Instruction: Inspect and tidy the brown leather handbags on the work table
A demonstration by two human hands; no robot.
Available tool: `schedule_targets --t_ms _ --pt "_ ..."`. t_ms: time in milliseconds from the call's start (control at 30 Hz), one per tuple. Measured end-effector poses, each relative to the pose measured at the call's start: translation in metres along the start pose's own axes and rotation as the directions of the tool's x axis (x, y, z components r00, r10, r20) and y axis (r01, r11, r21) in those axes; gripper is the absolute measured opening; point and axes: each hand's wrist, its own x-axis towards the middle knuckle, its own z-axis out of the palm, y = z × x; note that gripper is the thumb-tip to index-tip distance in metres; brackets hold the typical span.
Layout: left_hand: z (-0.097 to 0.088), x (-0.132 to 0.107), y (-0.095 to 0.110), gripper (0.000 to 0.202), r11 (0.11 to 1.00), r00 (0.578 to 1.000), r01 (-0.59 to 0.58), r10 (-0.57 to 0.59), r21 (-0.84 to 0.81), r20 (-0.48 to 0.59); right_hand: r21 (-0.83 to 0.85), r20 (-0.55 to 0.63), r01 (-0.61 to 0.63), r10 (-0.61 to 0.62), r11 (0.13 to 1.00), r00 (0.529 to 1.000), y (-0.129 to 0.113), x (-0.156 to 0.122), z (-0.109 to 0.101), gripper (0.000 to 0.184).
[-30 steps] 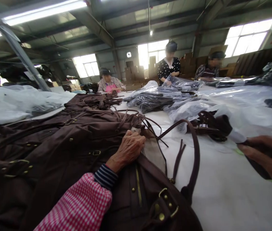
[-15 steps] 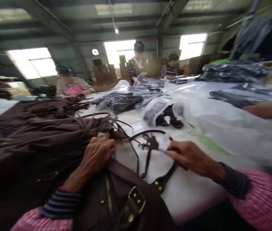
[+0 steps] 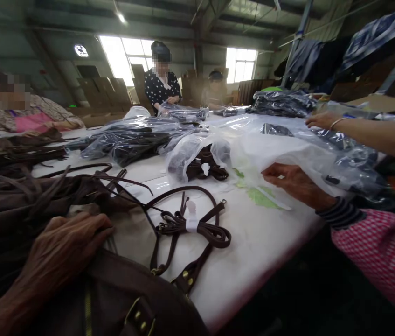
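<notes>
My left hand (image 3: 67,247) is closed on the opening of a dark brown bag (image 3: 130,275) with a brass zip, buckle and studs. Pale lining (image 3: 132,233) shows beside its fingers. A coiled brown strap (image 3: 214,233), bound with a white band, lies on the table next to the bag. Further right, my right hand (image 3: 293,184) is at the clear plastic sheeting (image 3: 309,151), its thumb and fingers bent together in a pinch. Whether they grip the plastic or something small is unclear. Another bundle of brown straps (image 3: 207,163) sits inside a clear plastic bag (image 3: 178,161).
More brown bags (image 3: 8,191) are heaped at left. Plastic-wrapped goods (image 3: 130,140) lie mid-table, with another stack (image 3: 281,100) behind. Someone's forearm (image 3: 375,133) reaches in from the right. Several people work across the white table (image 3: 246,252), whose edge runs along my right.
My right hand has let go of the coiled strap and moved right to the plastic sheeting. My left hand stays on the brown bag. The view has turned right.
</notes>
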Motion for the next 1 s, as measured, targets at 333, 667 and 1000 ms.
schedule_targets --t_ms 333,667,1000 --pt "0.001 0.0 -0.002 0.034 1.0 0.999 0.002 -0.003 0.019 0.048 -0.484 0.19 0.269 -0.2 0.833 0.961 -0.008 -0.001 0.042 0.016" --pt "-0.008 -0.001 0.007 0.034 1.0 0.997 0.005 -0.005 0.006 0.077 -0.495 0.173 0.108 -0.024 0.862 0.985 -0.024 0.006 0.055 0.019" --pt "-0.001 -0.002 0.003 0.031 1.0 0.999 -0.029 0.029 -0.004 0.027 -0.08 0.33 0.393 -0.348 0.916 0.878 -0.043 -0.062 0.042 0.018"
